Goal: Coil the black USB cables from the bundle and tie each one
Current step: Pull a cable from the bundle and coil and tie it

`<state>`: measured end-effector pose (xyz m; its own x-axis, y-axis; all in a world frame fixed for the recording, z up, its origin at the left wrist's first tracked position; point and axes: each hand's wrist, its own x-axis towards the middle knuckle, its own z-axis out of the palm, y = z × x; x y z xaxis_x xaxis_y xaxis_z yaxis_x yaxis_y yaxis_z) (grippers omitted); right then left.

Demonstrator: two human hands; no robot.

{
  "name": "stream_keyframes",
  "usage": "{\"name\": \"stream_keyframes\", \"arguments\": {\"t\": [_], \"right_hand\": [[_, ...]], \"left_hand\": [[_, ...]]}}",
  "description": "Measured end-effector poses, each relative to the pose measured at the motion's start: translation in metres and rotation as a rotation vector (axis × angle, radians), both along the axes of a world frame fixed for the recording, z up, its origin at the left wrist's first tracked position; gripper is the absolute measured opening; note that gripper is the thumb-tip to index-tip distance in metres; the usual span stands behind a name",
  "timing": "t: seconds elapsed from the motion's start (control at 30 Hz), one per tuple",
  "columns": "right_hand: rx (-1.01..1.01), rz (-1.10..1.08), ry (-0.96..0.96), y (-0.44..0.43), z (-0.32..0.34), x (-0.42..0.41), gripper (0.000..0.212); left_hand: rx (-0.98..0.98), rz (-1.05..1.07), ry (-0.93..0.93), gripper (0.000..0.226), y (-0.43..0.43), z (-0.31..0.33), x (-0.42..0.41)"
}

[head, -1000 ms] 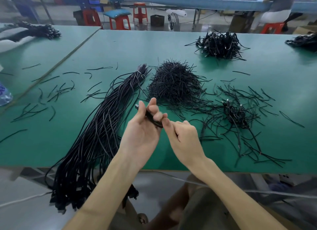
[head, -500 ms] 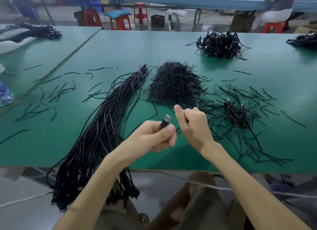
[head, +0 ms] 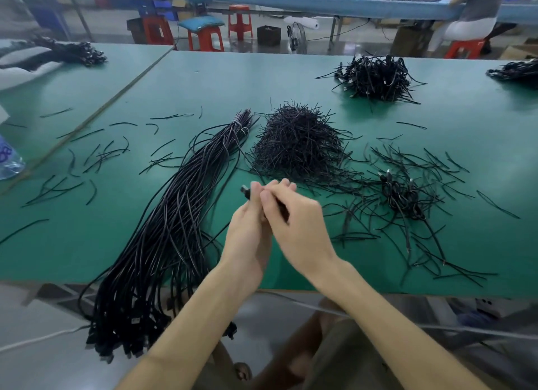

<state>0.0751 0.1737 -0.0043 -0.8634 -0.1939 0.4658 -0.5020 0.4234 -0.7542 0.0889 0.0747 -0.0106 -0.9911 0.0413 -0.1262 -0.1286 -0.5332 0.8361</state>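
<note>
A long bundle of black USB cables (head: 174, 232) lies on the green table (head: 203, 84), tied at its far end, with its plug ends hanging over the near edge. My left hand (head: 247, 235) grips one black cable (head: 245, 190), whose plug sticks out to the left above the fingers. My right hand (head: 294, 218) lies against the left one, fingers curled round the same cable. A heap of short black ties (head: 297, 145) sits just behind my hands. A few coiled cables (head: 404, 197) lie to the right among scattered ties.
A pile of finished coiled cables (head: 375, 78) sits at the back right, another pile (head: 515, 69) at the far right edge. Loose ties (head: 96, 159) litter the left side. A plastic bottle (head: 8, 159) stands at the left. Red stools (head: 203, 37) stand beyond the table.
My hands were apart half a second ago, the left holding the plug upright. Now they have come together above the table, and the plug points left.
</note>
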Motion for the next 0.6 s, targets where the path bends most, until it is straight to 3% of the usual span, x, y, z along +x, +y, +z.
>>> {"name": "stream_keyframes", "arguments": {"t": [0.07, 0.17, 0.23, 0.37, 0.5, 0.6], "right_hand": [[0.021, 0.006, -0.028, -0.001, -0.008, 0.003, 0.021], [0.089, 0.002, -0.007, 0.004, -0.014, 0.003, 0.015], [0.034, 0.026, -0.062, 0.006, -0.016, 0.005, 0.011], [-0.197, -0.005, -0.245, 0.008, -0.017, 0.003, 0.027], [-0.136, 0.112, -0.41, 0.013, -0.009, -0.004, 0.022], [-0.197, 0.257, -0.537, 0.022, 0.002, -0.009, 0.028]], "left_hand": [[0.243, -0.066, -0.062, 0.053, -0.006, 0.007, -0.005], [0.376, -0.07, -0.072, 0.049, -0.016, 0.012, -0.011], [0.369, -0.081, -0.064, 0.046, -0.018, 0.013, -0.011], [0.396, -0.036, -0.032, 0.044, -0.02, 0.01, -0.012], [0.317, -0.053, 0.025, 0.041, -0.02, 0.007, -0.014], [0.247, -0.038, 0.047, 0.038, -0.02, 0.003, -0.017]]}}
